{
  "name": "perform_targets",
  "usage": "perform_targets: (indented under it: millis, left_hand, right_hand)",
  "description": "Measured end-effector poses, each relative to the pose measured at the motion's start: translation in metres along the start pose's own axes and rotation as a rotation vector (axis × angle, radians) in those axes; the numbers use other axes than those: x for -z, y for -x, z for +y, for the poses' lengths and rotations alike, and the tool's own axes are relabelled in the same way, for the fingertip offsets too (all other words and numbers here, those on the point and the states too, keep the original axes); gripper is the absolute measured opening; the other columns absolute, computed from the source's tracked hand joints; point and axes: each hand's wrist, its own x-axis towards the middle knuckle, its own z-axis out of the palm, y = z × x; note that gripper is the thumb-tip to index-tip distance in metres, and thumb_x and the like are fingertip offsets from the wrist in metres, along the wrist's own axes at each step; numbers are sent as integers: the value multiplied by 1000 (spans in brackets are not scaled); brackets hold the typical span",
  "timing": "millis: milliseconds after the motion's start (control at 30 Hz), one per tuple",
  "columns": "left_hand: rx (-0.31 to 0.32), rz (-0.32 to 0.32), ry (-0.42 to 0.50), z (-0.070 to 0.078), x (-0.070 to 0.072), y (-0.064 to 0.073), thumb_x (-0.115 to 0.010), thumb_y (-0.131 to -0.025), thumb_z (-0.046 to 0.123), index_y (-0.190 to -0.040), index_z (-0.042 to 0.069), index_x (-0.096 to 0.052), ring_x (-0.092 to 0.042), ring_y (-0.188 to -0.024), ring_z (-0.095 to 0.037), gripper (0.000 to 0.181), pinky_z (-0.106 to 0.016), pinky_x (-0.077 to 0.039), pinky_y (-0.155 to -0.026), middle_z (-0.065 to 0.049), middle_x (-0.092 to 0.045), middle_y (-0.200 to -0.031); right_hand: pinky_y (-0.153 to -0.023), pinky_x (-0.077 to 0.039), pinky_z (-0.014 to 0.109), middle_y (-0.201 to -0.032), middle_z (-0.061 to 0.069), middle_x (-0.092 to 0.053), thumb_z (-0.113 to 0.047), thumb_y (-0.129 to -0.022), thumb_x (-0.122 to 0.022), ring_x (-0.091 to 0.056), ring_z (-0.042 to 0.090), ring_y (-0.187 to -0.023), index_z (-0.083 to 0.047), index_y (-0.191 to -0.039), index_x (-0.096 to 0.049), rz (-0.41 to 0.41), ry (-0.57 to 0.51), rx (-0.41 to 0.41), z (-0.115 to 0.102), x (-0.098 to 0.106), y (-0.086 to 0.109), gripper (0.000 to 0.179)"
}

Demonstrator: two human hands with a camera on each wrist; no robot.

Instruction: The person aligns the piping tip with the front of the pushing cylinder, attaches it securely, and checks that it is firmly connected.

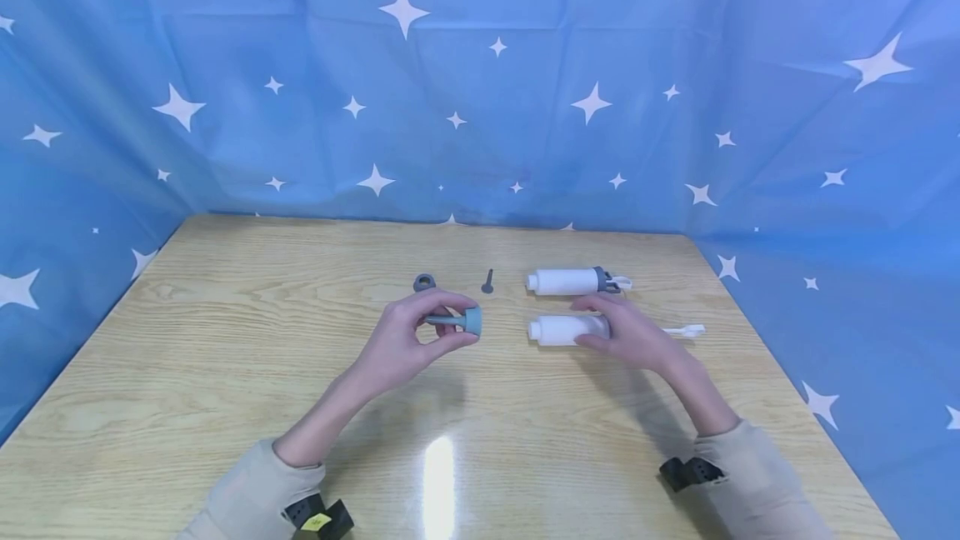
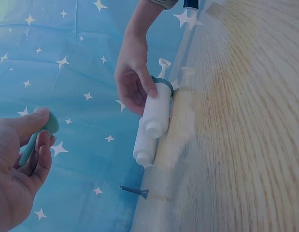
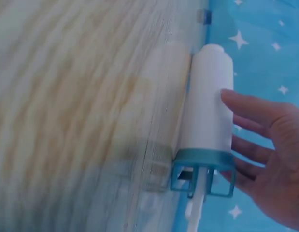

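My left hand [image 1: 408, 336] pinches a blue-green piece, seemingly an icing nozzle [image 1: 472, 322], between thumb and fingers. It has a wide round cap and a thin stem pointing back toward the palm, held above the table. At the right, my right hand [image 1: 626, 332] is around the nearer white icing syringe [image 1: 553, 331], which lies on its side. The right wrist view shows the thumb against the white barrel [image 3: 209, 106] and the other fingers behind it. A blue-green collar [image 3: 205, 157] and white plunger [image 3: 198, 198] are at its rear end.
A second white icing syringe [image 1: 566, 282] lies just behind the first, with a dark collar. A small dark nozzle [image 1: 488, 282] and a dark ring-shaped part [image 1: 424, 282] stand on the wooden table [image 1: 225, 340]. A blue star-patterned cloth [image 1: 480, 107] hangs behind.
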Motion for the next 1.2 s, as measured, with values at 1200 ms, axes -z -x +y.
perform_targets:
  millis: [1200]
  left_hand:
    - [71, -2, 2, 0, 4, 1, -82, -84, 5, -117, 6, -72, -68, -81, -12, 34, -34, -61, -76, -3, -71, -99]
  right_hand:
    - [-79, -54, 43, -121, 12, -68, -25, -85, -84, -64, 29, -104, -9, -127, -69, -14, 23, 64, -24, 22, 2, 47]
